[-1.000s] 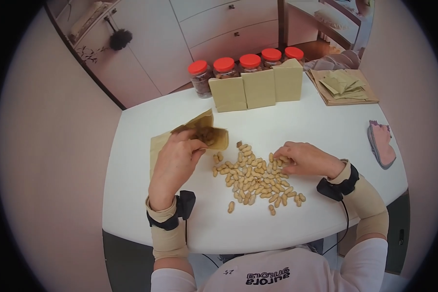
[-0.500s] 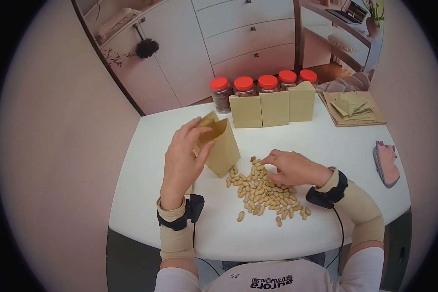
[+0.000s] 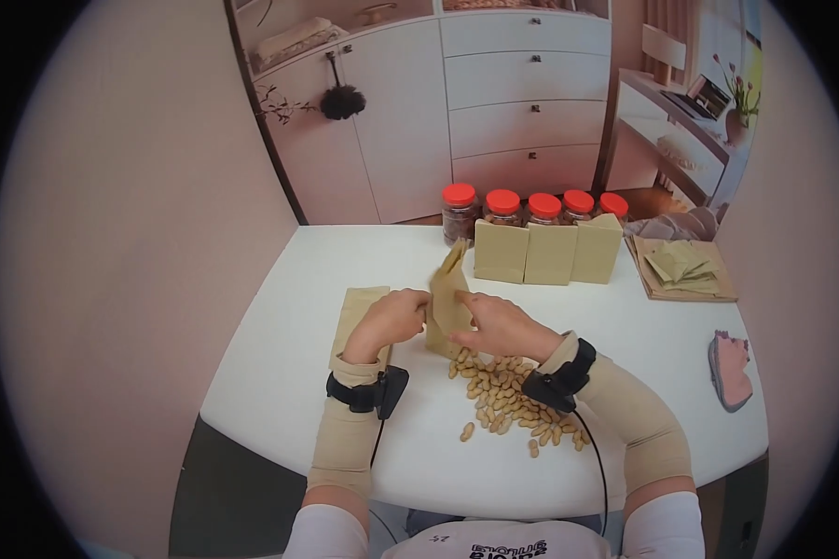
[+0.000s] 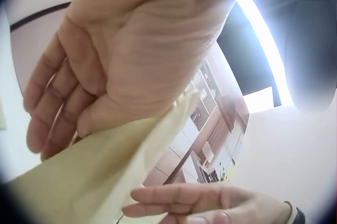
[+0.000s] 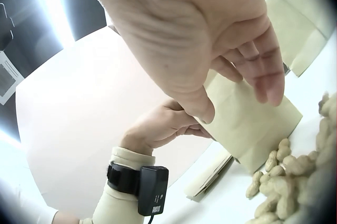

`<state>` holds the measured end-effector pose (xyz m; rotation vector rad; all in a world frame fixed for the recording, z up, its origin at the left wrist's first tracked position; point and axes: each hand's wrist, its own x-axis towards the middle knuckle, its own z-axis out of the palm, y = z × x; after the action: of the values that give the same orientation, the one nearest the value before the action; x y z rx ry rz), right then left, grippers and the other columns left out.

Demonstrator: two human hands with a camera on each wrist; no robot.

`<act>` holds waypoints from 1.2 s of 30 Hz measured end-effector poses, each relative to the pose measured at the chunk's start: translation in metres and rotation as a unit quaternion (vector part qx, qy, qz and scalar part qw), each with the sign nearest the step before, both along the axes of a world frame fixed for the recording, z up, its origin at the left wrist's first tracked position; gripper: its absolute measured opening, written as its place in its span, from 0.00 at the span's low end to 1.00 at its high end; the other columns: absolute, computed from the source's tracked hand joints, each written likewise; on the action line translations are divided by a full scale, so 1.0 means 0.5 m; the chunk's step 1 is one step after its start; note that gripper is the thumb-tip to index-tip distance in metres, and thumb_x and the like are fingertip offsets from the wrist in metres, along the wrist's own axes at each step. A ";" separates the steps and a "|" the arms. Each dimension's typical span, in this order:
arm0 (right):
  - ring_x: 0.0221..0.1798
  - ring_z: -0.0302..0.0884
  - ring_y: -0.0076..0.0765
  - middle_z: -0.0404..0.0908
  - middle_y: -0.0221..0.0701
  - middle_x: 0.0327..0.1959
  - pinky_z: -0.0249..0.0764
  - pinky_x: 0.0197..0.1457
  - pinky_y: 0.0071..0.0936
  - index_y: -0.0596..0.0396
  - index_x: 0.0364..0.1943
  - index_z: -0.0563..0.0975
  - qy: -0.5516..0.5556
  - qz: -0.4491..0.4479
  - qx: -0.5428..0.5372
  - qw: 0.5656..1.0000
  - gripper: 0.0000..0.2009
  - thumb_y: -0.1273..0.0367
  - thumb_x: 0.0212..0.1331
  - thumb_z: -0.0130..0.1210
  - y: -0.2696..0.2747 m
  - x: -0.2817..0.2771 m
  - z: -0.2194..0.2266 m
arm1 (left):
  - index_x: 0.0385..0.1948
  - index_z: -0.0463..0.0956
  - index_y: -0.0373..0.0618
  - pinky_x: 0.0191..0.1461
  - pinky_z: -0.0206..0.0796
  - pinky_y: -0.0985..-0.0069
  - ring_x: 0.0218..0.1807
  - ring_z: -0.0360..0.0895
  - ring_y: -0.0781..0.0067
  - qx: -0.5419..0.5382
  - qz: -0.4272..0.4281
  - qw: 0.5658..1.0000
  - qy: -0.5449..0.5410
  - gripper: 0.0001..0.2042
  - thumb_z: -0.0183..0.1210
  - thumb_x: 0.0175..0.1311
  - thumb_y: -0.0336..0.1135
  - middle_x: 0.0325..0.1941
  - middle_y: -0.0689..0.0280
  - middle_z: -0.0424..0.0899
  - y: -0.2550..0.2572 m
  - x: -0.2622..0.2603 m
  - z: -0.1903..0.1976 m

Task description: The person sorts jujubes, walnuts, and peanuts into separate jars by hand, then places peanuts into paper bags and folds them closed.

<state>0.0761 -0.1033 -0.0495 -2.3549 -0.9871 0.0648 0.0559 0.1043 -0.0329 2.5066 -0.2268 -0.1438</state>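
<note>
An upright paper bag (image 3: 446, 312) stands between the two hands, at the left end of a peanut pile (image 3: 508, 396); what it holds is hidden. The left hand (image 3: 391, 321) is at the bag's left side, its bent fingers and thumb at the paper edge, also visible in the right wrist view (image 5: 163, 126). From the right, the right hand (image 3: 508, 328) touches the bag with thumb and fingers spread and fairly straight. In the right wrist view its thumb lies by one edge of the bag (image 5: 247, 121), the fingers over the face.
Flat paper bags (image 3: 359, 312) lie left of the upright one. Three closed-looking bags (image 3: 550, 253) stand before several red-lidded jars (image 3: 460, 216). Behind right is a stack of papers (image 3: 685, 270); a pink and grey cloth item (image 3: 730, 371) lies at the table's right.
The bag, tilted toward the peanuts at first, now stands upright and narrower. My left hand has lowered to its side; my right hand has moved from the peanuts to the bag. The head view has shifted.
</note>
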 end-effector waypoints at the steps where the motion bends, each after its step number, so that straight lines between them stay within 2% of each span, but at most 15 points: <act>1: 0.40 0.81 0.47 0.79 0.50 0.42 0.75 0.45 0.38 0.62 0.54 0.73 -0.005 0.006 -0.010 1.000 0.27 0.56 0.56 0.57 0.011 -0.004 0.020 | 0.41 0.78 0.31 0.42 0.74 0.70 0.35 0.84 0.61 -0.022 -0.005 1.000 0.015 0.13 0.44 0.64 0.27 0.35 0.53 0.85 -0.004 -0.001 0.005; 6: 0.39 0.80 0.55 0.81 0.48 0.31 0.74 0.42 0.45 0.59 0.39 0.79 0.015 -0.033 -0.009 0.999 0.15 0.61 0.55 0.57 0.050 0.007 0.059 | 0.40 0.79 0.33 0.43 0.74 0.68 0.37 0.84 0.59 -0.040 -0.037 0.994 -0.090 0.12 0.47 0.65 0.28 0.36 0.52 0.85 -0.012 -0.008 0.008; 10: 0.35 0.80 0.57 0.80 0.49 0.26 0.74 0.39 0.45 0.57 0.39 0.80 -0.071 -0.035 0.052 0.996 0.11 0.67 0.56 0.55 0.051 0.056 0.021 | 0.39 0.80 0.35 0.45 0.73 0.66 0.37 0.82 0.53 -0.066 0.040 0.972 -0.223 0.11 0.50 0.64 0.30 0.34 0.55 0.85 -0.004 -0.017 0.023; 12: 0.34 0.78 0.59 0.79 0.52 0.27 0.74 0.39 0.44 0.57 0.40 0.80 -0.060 -0.056 0.092 0.992 0.10 0.72 0.56 0.53 0.047 0.065 0.034 | 0.45 0.79 0.39 0.50 0.71 0.64 0.42 0.80 0.49 -0.085 0.075 0.974 -0.196 0.12 0.54 0.63 0.32 0.40 0.56 0.85 0.000 -0.024 0.038; 13: 0.31 0.82 0.48 0.81 0.46 0.26 0.74 0.36 0.39 0.59 0.42 0.80 -0.041 -0.072 0.092 0.992 0.10 0.72 0.59 0.54 0.047 0.059 0.056 | 0.49 0.76 0.40 0.52 0.70 0.63 0.46 0.79 0.49 -0.085 0.066 0.945 -0.307 0.14 0.56 0.62 0.33 0.44 0.55 0.83 0.004 -0.020 0.029; 14: 0.31 0.82 0.48 0.81 0.46 0.26 0.74 0.36 0.39 0.59 0.42 0.80 -0.043 -0.070 0.086 0.993 0.10 0.72 0.59 0.54 0.044 0.066 0.054 | 0.53 0.73 0.41 0.55 0.69 0.63 0.50 0.78 0.49 -0.084 0.057 0.904 -0.415 0.18 0.58 0.61 0.34 0.48 0.54 0.82 0.006 -0.016 0.022; 16: 0.32 0.82 0.30 0.83 0.36 0.28 0.74 0.37 0.31 0.61 0.45 0.79 0.054 -0.011 0.237 0.970 0.11 0.70 0.63 0.53 0.037 0.085 0.045 | 0.55 0.71 0.41 0.56 0.68 0.63 0.53 0.76 0.49 -0.096 0.081 0.903 -0.412 0.21 0.60 0.59 0.35 0.50 0.53 0.81 0.006 -0.009 0.015; 19: 0.37 0.77 0.20 0.81 0.29 0.34 0.74 0.41 0.25 0.63 0.51 0.76 0.098 0.025 0.249 0.963 0.14 0.70 0.65 0.53 0.033 0.088 0.024 | 0.57 0.68 0.41 0.56 0.68 0.63 0.53 0.76 0.49 -0.110 0.108 0.934 -0.324 0.25 0.62 0.58 0.37 0.50 0.50 0.80 0.013 -0.002 0.008; 20: 0.37 0.77 0.20 0.81 0.29 0.34 0.74 0.41 0.25 0.63 0.51 0.76 0.098 0.025 0.245 0.964 0.14 0.70 0.65 0.53 0.029 0.087 0.015 | 0.56 0.68 0.40 0.55 0.69 0.63 0.51 0.77 0.49 -0.112 0.111 0.959 -0.236 0.25 0.62 0.58 0.38 0.48 0.48 0.80 0.018 0.000 0.006; 22: 0.44 0.77 0.23 0.81 0.30 0.45 0.73 0.49 0.24 0.63 0.58 0.70 0.092 0.038 0.266 0.959 0.18 0.73 0.65 0.53 0.026 0.083 0.004 | 0.56 0.69 0.40 0.52 0.70 0.63 0.49 0.79 0.49 -0.102 0.121 0.963 -0.220 0.24 0.61 0.58 0.38 0.46 0.48 0.81 0.023 0.003 0.005; 26: 0.45 0.79 0.30 0.78 0.37 0.50 0.76 0.48 0.26 0.62 0.62 0.65 0.089 -0.035 0.268 0.959 0.25 0.73 0.60 0.58 0.017 0.055 0.009 | 0.55 0.69 0.38 0.46 0.72 0.61 0.42 0.81 0.48 -0.039 0.167 0.968 -0.184 0.23 0.60 0.59 0.38 0.39 0.48 0.83 0.022 -0.003 0.020; 29: 0.56 0.74 0.41 0.70 0.41 0.60 0.74 0.54 0.32 0.59 0.63 0.64 -0.060 -0.083 0.244 0.964 0.29 0.75 0.55 0.60 0.024 0.019 0.026 | 0.55 0.68 0.35 0.45 0.72 0.59 0.42 0.81 0.47 -0.009 0.173 0.962 -0.209 0.23 0.58 0.60 0.39 0.37 0.46 0.83 0.026 -0.003 0.013; 31: 0.65 0.64 0.51 0.62 0.44 0.66 0.69 0.62 0.39 0.56 0.63 0.65 -0.334 -0.017 0.159 0.929 0.31 0.74 0.51 0.62 0.025 0.003 0.046 | 0.56 0.67 0.35 0.45 0.72 0.58 0.42 0.81 0.45 -0.009 0.169 0.959 -0.228 0.24 0.58 0.60 0.39 0.37 0.45 0.83 0.031 0.002 -0.003; 34: 0.69 0.57 0.57 0.61 0.44 0.67 0.61 0.68 0.43 0.54 0.63 0.64 -0.394 0.085 0.019 0.915 0.33 0.73 0.49 0.63 0.034 0.006 0.046 | 0.59 0.64 0.34 0.45 0.72 0.58 0.43 0.81 0.44 -0.014 0.172 0.958 -0.231 0.28 0.59 0.59 0.40 0.38 0.43 0.82 0.027 -0.002 -0.001; 36: 0.70 0.55 0.57 0.60 0.45 0.68 0.60 0.69 0.43 0.54 0.64 0.64 -0.376 0.060 0.010 0.925 0.34 0.72 0.49 0.63 0.047 0.004 0.030 | 0.61 0.63 0.35 0.45 0.72 0.58 0.43 0.80 0.43 -0.015 0.172 0.961 -0.216 0.30 0.59 0.59 0.40 0.38 0.43 0.82 0.019 0.001 0.003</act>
<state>0.0782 -0.0796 -0.0346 -2.3161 -1.4588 -0.8556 0.0565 0.1138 -0.0315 2.4742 0.0374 0.5483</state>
